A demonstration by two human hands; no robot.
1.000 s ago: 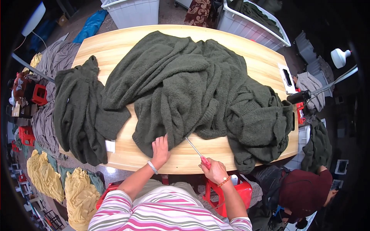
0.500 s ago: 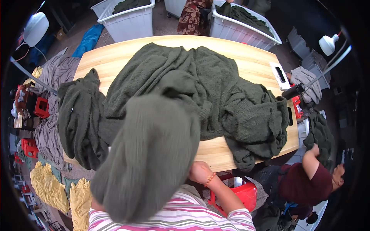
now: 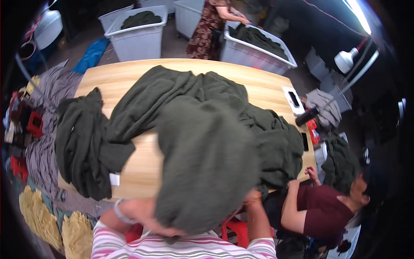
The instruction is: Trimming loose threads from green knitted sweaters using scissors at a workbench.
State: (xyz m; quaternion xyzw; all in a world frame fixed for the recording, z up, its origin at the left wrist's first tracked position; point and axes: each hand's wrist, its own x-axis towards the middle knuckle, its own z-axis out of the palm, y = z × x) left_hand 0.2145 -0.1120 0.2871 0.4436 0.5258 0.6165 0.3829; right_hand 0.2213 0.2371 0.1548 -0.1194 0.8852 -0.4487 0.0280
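A dark green knit garment (image 3: 207, 159), blurred by motion, is spread in the air in front of me, over the table's near edge. My left hand (image 3: 146, 217) is closed on its lower left edge, a pale band around the wrist. At the right edge of the same garment is my right hand (image 3: 251, 197), blurred and partly covered by the fabric, closed on it. Behind it, more dark green knitwear (image 3: 148, 95) lies heaped on the wooden table (image 3: 142, 168). Another dark green piece (image 3: 82, 142) hangs over the left end, and a white tag (image 3: 114, 179) shows beside it.
At the right, a co-worker in a maroon shirt (image 3: 319, 207) has hands near the table edge. Another person (image 3: 202, 34) reaches into a white bin (image 3: 254, 58) at the back. A lamp (image 3: 308, 116), a phone (image 3: 293, 99) and a red stool (image 3: 235, 233) are nearby.
The garment in my hands has swung right and away from my body. My left hand has come into view at its lower edge. The co-worker at right has turned toward the table.
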